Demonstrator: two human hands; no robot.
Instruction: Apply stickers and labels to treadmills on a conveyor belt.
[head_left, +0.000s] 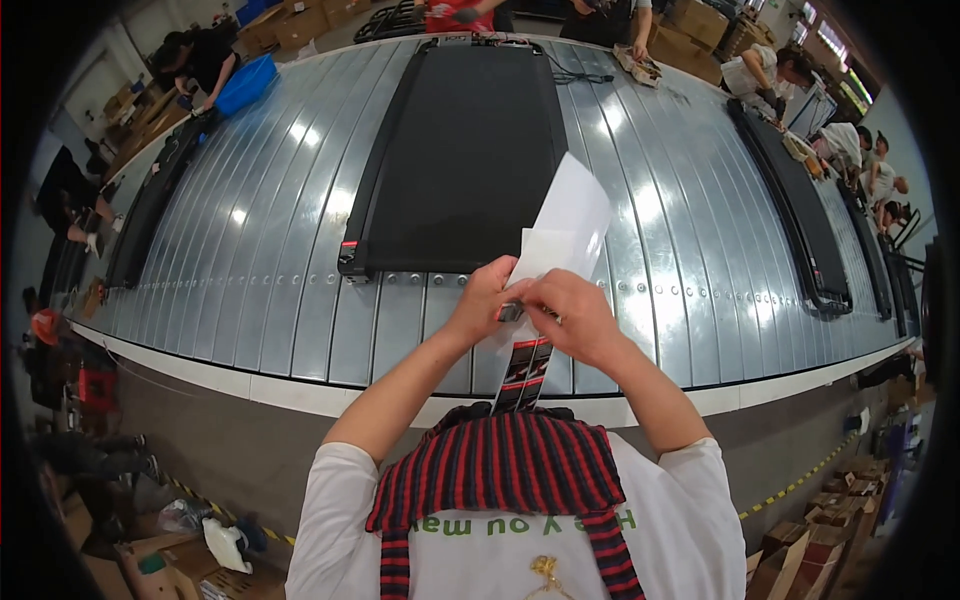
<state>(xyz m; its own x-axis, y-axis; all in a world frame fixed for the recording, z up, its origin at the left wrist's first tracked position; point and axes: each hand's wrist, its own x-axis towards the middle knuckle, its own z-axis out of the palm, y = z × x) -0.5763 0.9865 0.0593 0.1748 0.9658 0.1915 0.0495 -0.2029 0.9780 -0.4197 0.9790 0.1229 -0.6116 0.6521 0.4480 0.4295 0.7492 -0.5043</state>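
Gripping a white sheet [575, 205], the left hand [487, 300] is closed with thumb and fingers on its left edge, above the near part of the slatted metal table [270, 250]. The right hand [575, 315] meets it from the other side, fingers curled together over the lower part of the sheet; their tips are hidden, so I cannot tell whether they pinch anything. Between the hands shows a small dark piece [510, 311] with a red edge, perhaps a label, though the fingers cover much of it.

Below the hands runs a strip of black-and-red labels [522, 372], its lower end lost behind the striped apron [500, 465]. The hands also cover the place where strip and sheet would meet, so whether they are one piece is hard to make out.

Tilted upward, the sheet blocks the near right corner of a black belted deck [465, 160] lying on the table. At the deck's near left corner sits a red-marked black patch [349, 250], too small to read in detail. Other black decks, one at left [155, 205] and one at right [795, 200], bend toward the dark rim, and a co-worker in red [460, 15] is cut off by the top edge
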